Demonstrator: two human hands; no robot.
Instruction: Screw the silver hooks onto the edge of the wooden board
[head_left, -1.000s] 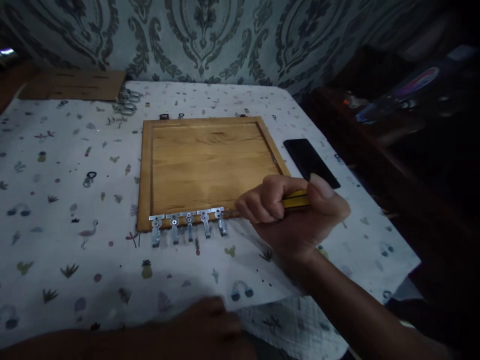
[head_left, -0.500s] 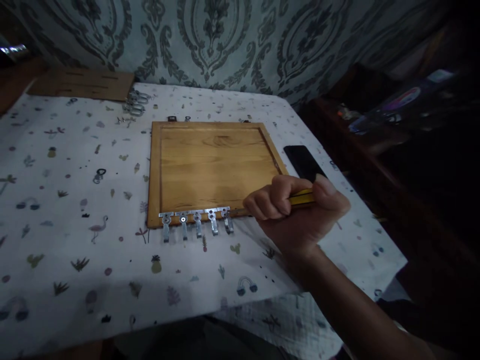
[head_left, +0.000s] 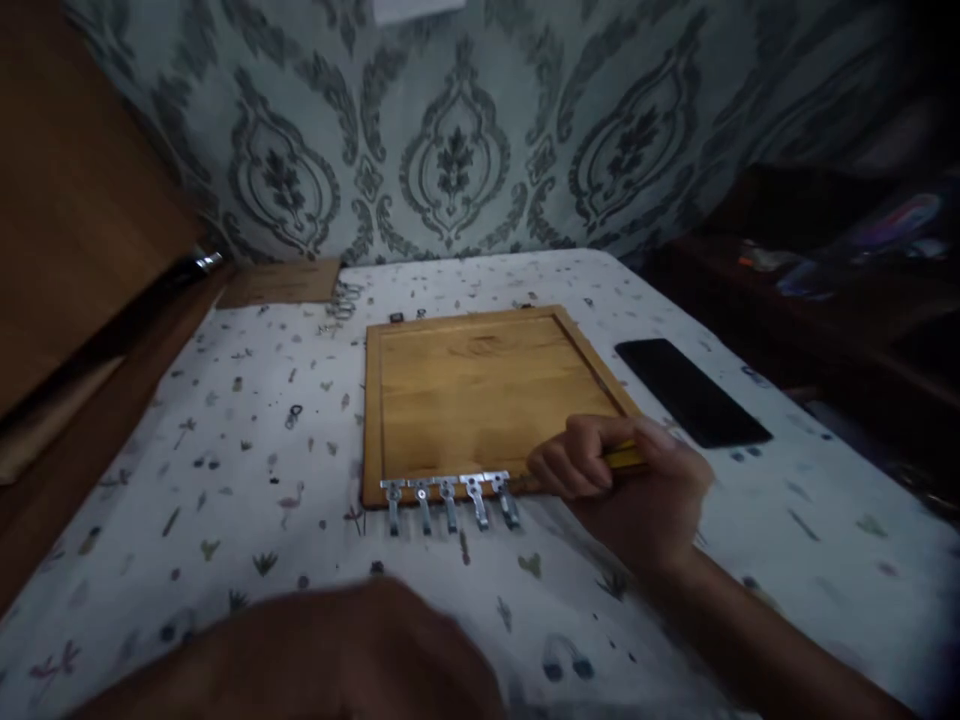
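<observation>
My right hand (head_left: pixel 637 485) is closed round the yellow handle of a screwdriver (head_left: pixel 624 456), at the lower right corner of a framed wooden board (head_left: pixel 457 400). Its shaft is mostly hidden by my fingers and points left toward the metal hooks. Several silver metal hooks (head_left: pixel 451 505) sit in a row along the board's near edge, their curved ends hanging over it. One hook has a bright screw head in it. My left hand (head_left: pixel 375 650) is low in the picture, nearer me than the board, dark and smeared, with its fingers not showing.
A black phone (head_left: pixel 690 390) lies right of the board on the patterned tablecloth (head_left: pixel 247 450). At the far left are a piece of cardboard (head_left: pixel 281 283) and more metal hooks (head_left: pixel 346 298). A wooden panel (head_left: pixel 82 200) rises at the left. A plastic bottle (head_left: pixel 862 245) is at the right.
My left hand has come into view at the bottom. The view has shifted, so the board appears lower and further right. My right hand still grips the screwdriver beside the hooks.
</observation>
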